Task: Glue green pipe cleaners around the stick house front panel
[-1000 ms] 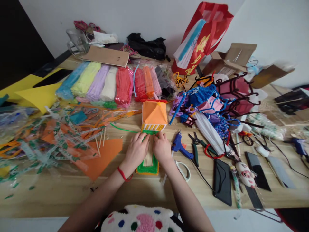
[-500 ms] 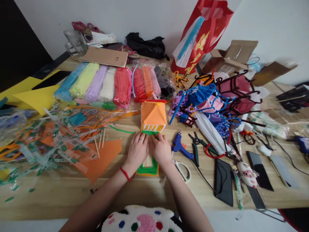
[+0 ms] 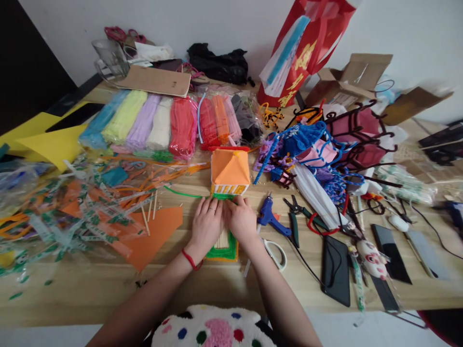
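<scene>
A small handmade model house [image 3: 230, 166] of orange, white and yellow craft material sits near the middle of the pale wood-grain worktop [image 3: 72, 299], straight ahead of the person at twelve o'clock. Its orange roof slopes up in flat panels, and white upright bars stripe the yellow front wall. At its six o'clock lies a long green-bordered base [image 3: 231, 252] with orange edging and a centre of narrow, pale parallel sticks. The left hand [image 3: 207, 222] and right hand [image 3: 241, 220] rest side by side over the base's house end, fingers bent and close together; whether they pinch anything cannot be told. A thin green fuzzy strand [image 3: 183, 193] lies at the left hand's eleven o'clock, a blue plastic glue gun [image 3: 272, 220] at the right hand's three.
</scene>
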Demonstrator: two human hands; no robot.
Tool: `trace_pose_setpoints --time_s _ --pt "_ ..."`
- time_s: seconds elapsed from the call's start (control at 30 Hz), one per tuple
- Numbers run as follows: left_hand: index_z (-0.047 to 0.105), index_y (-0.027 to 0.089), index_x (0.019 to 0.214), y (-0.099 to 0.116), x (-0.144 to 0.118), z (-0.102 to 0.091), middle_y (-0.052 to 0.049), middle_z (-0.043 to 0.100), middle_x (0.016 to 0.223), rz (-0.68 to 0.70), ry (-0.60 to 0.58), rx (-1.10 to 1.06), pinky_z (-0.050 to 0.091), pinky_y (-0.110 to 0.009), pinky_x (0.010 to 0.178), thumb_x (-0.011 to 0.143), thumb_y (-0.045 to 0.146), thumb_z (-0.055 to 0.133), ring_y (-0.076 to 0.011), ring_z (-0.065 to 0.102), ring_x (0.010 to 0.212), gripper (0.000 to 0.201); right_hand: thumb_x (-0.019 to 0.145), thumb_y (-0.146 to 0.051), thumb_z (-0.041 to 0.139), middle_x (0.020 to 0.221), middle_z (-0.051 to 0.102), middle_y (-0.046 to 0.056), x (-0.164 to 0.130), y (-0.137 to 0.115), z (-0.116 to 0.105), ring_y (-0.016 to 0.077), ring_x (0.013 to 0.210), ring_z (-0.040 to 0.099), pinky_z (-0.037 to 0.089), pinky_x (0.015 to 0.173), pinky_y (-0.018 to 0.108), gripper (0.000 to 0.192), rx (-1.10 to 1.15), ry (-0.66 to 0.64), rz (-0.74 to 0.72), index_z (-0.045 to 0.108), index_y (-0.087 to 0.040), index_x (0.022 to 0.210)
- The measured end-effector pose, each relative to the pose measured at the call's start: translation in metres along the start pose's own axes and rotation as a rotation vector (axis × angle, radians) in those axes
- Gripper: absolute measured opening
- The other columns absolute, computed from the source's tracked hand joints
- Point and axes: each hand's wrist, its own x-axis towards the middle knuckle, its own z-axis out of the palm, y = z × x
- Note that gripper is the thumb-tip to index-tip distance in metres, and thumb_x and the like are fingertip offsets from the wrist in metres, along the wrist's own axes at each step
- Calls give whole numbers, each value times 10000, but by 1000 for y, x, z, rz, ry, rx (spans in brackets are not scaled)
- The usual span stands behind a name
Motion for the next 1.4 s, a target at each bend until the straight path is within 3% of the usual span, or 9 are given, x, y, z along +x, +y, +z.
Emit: trace_pose_setpoints --time_s 0.47,0.8,1.4 --pt "641 129 1114 3 8 -6 -155 628 1148 -15 -76 -8 296 -495 1098 880 169 440 -286 535 1129 311 948 -284 403 1061 593 73 -1 5 -2 212 987 480 434 769 274 314 30 11 -13 651 -301 1139" --pt "648 138 1076 -1 11 -11 -131 638 1096 8 -71 28 311 -494 1080 878 186 460 -277 550 1052 276 945 -314 396 1045 585 78 -1 2 -3 229 986 486 433 698 287 312 2 -12 19 661 -313 1108" --pt "643 179 1070 -5 10 -12 -115 630 1123 -29 -19 -40 352 -494 1024 874 231 486 -272 550 1032 256 875 -175 458 1064 638 58 0 8 7 200 996 541 436 786 268 288 149 69 73 708 -249 999"
